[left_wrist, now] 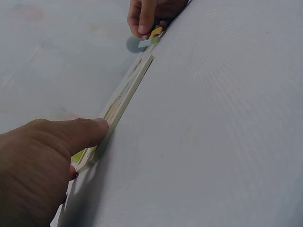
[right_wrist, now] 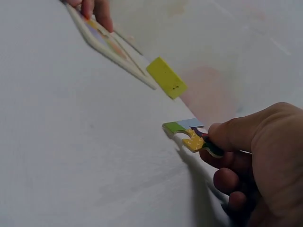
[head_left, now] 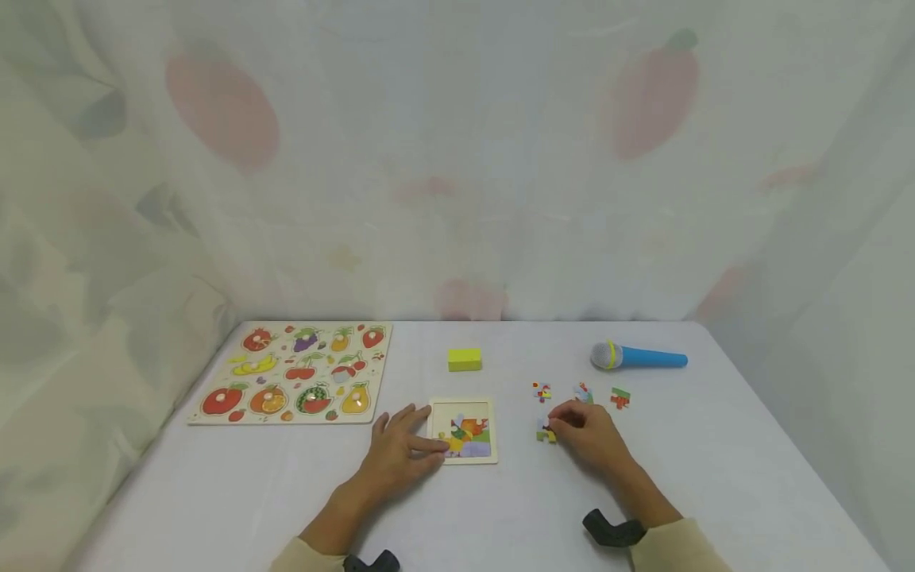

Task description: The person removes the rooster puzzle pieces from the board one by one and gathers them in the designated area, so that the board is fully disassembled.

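Observation:
My right hand (head_left: 590, 435) pinches a jigsaw puzzle piece (right_wrist: 189, 135) between thumb and fingers, held a little above the table. The piece shows green, light blue and yellow printing. To the left, a small square puzzle frame (head_left: 463, 401) lies flat, its lower part filled with pieces and its upper part bare wood. My left hand (head_left: 402, 451) rests on the frame's left side, fingers spread and extended. In the left wrist view its thumb (left_wrist: 87, 132) lies on the frame's edge. Loose puzzle pieces (head_left: 542, 391) (head_left: 620, 398) lie beyond my right hand.
A yellow block (head_left: 465, 360) sits behind the frame. At the back right lies a toy microphone (head_left: 650, 357) with a blue handle. A wooden fruit puzzle board (head_left: 289, 373) covers the left part of the white table (head_left: 500, 516). Patterned cloth hangs behind and at the sides.

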Demonstrator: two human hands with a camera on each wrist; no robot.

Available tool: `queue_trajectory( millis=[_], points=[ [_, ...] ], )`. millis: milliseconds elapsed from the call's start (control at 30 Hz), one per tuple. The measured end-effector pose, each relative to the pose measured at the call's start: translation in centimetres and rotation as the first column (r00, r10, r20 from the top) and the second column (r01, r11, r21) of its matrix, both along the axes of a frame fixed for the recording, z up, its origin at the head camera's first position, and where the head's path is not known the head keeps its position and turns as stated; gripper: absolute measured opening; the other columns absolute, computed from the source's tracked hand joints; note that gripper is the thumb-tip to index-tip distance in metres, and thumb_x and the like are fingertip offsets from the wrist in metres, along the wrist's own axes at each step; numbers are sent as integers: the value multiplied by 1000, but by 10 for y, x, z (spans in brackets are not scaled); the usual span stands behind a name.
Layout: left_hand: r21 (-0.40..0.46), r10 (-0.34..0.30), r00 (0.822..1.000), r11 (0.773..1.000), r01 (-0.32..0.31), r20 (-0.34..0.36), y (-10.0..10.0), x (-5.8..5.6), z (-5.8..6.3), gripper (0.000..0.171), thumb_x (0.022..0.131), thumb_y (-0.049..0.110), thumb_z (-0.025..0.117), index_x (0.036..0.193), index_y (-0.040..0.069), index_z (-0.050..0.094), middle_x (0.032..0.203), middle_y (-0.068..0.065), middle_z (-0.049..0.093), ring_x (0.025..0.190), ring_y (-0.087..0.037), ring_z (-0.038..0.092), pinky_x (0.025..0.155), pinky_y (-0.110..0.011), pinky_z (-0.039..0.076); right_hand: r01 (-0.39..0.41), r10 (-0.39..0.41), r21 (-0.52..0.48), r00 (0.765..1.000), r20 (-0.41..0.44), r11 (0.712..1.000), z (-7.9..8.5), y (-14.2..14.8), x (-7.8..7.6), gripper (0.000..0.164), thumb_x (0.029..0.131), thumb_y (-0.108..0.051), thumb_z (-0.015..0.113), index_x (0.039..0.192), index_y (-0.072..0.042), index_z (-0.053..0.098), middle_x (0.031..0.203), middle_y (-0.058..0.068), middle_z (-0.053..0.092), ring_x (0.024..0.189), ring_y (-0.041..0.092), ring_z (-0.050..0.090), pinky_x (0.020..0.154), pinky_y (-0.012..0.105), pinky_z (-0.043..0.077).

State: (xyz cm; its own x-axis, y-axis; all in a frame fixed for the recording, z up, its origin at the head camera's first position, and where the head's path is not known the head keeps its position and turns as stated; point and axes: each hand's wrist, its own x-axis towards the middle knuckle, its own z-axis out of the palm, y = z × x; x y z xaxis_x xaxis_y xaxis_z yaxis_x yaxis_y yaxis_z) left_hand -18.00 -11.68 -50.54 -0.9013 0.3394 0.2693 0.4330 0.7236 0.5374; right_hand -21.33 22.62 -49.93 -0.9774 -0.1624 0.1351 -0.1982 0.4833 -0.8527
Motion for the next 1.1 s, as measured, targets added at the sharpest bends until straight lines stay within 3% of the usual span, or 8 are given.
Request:
queue_trajectory(
  millis=[233, 500, 700, 933, 1100],
  points=[
    [6, 3, 1000, 1000, -3, -4, -3, -2, 1, 15, 79, 29, 79, 94, 27, 79, 140, -10, 51, 134, -37, 34, 104, -67, 9, 44, -34, 112, 995, -96, 993, -4, -6, -5, 9, 86, -5, 71, 91, -12, 73, 81, -9, 66, 75, 12, 56, 68, 28, 48],
    [9, 7, 1000, 1000, -7, 2, -5, -3, 2, 14, 79, 29, 79, 94, 28, 79, 140, -10, 51, 135, -37, 33, 104, -66, 8, 95, -72, 147, 985, -156, 985, -6, -10, -9, 12, 85, -4, 72, 94, -12, 73, 80, -8, 63, 73, 13, 53, 64, 27, 46],
    [7, 6, 1000, 1000, -6, 0, -5, -5, 2, 15, 79, 30, 79, 94, 28, 79, 140, -10, 51, 135, -37, 33, 103, -67, 9, 119, -95, 133, 981, -171, 984, -6, -10, -10, 12, 85, -6, 71, 96, -10, 72, 79, -7, 60, 72, 14, 51, 62, 27, 44],
    [13, 4, 1000, 1000, -4, 20, -4, -2, -3, 15, 79, 32, 79, 94, 29, 79, 140, -9, 51, 135, -37, 34, 104, -67, 9, 134, -126, 65, 985, -115, 989, 1, -7, -6, 17, 86, -7, 71, 103, -7, 71, 87, -3, 63, 76, 14, 57, 68, 27, 48],
    [18, -8, 1000, 1000, 7, 14, -1, -2, -4, 15, 79, 33, 79, 94, 30, 79, 140, -8, 51, 134, -37, 34, 103, -67, 9, 125, -118, 40, 982, -151, 991, 10, -4, -2, 23, 85, -8, 72, 107, -6, 70, 90, 0, 62, 76, 15, 57, 64, 26, 48]
  ],
)
